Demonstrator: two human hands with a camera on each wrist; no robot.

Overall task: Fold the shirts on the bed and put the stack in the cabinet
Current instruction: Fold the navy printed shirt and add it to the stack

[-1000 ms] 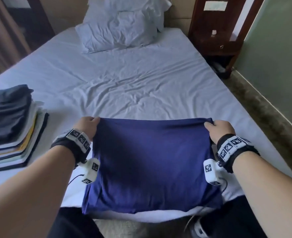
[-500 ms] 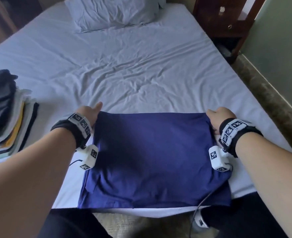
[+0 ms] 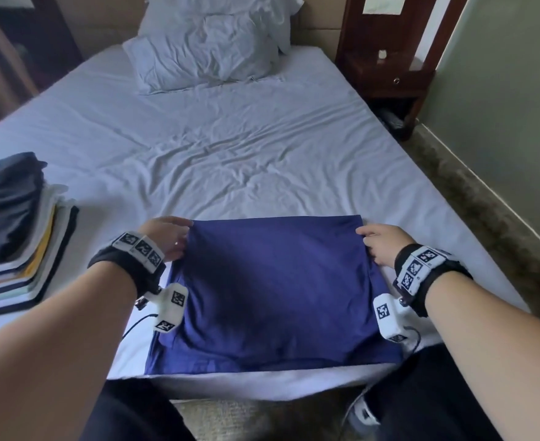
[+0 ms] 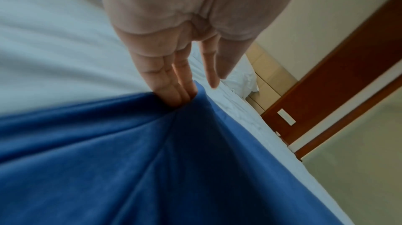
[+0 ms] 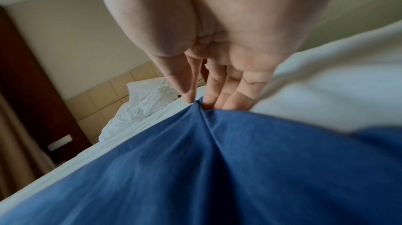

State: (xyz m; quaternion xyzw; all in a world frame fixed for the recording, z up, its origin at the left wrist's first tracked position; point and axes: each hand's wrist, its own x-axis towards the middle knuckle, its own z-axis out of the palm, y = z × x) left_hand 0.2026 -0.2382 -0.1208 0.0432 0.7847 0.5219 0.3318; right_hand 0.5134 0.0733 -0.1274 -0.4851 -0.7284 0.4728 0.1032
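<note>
The blue shirt (image 3: 272, 288) lies folded into a rough rectangle at the near edge of the bed (image 3: 262, 148), right in front of you, with its lower edge close to the mattress's front border. The bed is covered in a wrinkled white sheet, and two white pillows (image 3: 211, 49) sit piled at its far end against the headboard. To your left on the same sheet stands the stack of folded shirts (image 3: 17, 230), dark ones on top and pale, yellow and striped layers showing along its side; it sits well apart from the blue shirt. A dark wooden nightstand (image 3: 389, 71) stands beyond the bed's far right corner.

Your left hand (image 3: 167, 238) sits at the shirt's far left corner. In the left wrist view three fingers (image 4: 172, 91) run straight down into the cloth (image 4: 152, 160) and dent it, while the forefinger and thumb hang free above the sheet, so this hand presses rather than grasps. Your right hand (image 3: 381, 243) sits at the far right corner. In the right wrist view the thumb and fingers (image 5: 219, 94) meet on a raised ridge of the blue fabric (image 5: 217, 168), pinching it between them.
</note>
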